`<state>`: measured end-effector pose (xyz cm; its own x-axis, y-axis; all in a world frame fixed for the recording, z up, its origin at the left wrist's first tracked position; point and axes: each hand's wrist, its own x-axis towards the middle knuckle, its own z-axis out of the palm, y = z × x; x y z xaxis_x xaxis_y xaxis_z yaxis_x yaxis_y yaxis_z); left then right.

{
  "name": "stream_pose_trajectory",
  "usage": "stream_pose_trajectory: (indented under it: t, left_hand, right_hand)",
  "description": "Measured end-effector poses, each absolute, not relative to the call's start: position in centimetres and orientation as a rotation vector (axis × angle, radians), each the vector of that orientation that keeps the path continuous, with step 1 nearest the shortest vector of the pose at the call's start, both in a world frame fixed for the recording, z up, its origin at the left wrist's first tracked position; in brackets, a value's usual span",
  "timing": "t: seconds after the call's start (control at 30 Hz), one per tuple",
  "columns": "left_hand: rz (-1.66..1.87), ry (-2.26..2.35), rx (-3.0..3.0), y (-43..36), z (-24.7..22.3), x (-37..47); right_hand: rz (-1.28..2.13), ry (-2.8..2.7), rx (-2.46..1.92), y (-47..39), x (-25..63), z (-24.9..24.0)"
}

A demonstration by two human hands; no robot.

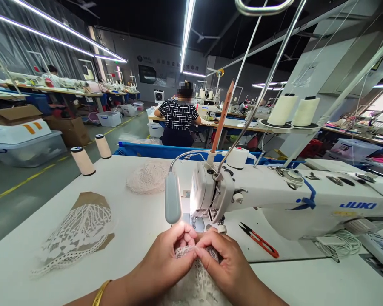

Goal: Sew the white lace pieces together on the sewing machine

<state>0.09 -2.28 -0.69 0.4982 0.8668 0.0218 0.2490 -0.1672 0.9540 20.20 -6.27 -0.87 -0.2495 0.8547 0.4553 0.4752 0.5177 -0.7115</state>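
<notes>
Both hands pinch the edge of a piece of white lace (201, 278) just in front of the sewing machine (210, 191). My left hand (174, 250) is closed on the lace, fingers curled, and a yellow bangle sits on that wrist. My right hand (221, 255) grips the same edge, thumb and forefinger meeting the left thumb. The lace hangs below the hands toward the bottom of the view. Behind the fingertips is the lit needle area, with a grey lamp (172, 197) beside it. Red-handled thread snips (259, 240) lie right of my right hand.
On the left of the white table (140, 229) lies a lace piece (79, 225) over brown card. Another lace bundle (148, 177) sits farther back. Two thread cones (83, 161) stand at the far left edge. A cable coil (338, 244) lies right. A person (179, 112) sits ahead.
</notes>
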Motion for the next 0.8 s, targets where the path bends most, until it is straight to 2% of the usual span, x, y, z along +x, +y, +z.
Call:
stream_pose_trajectory:
  t: [0.33,0.6,0.7,0.8]
  left_hand:
    - [0.629,1.018,1.718,-2.3,0.9,-0.3]
    - [0.522,1.239,2.14,-0.4,-0.9,-0.1]
    - [0.684,1.237,2.337,-0.4,-2.1,0.2]
    - [0.949,1.02,2.621,-0.6,-2.7,0.2]
  right_hand:
    - [0.463,-1.934,-1.163,-6.1,20.2,-0.9]
    - [0.357,-1.978,-1.375,-4.8,19.6,-2.5]
    - [0.271,-1.978,-1.48,-4.3,19.3,-2.9]
    - [0.164,-1.978,-1.523,-4.2,19.2,-3.3]
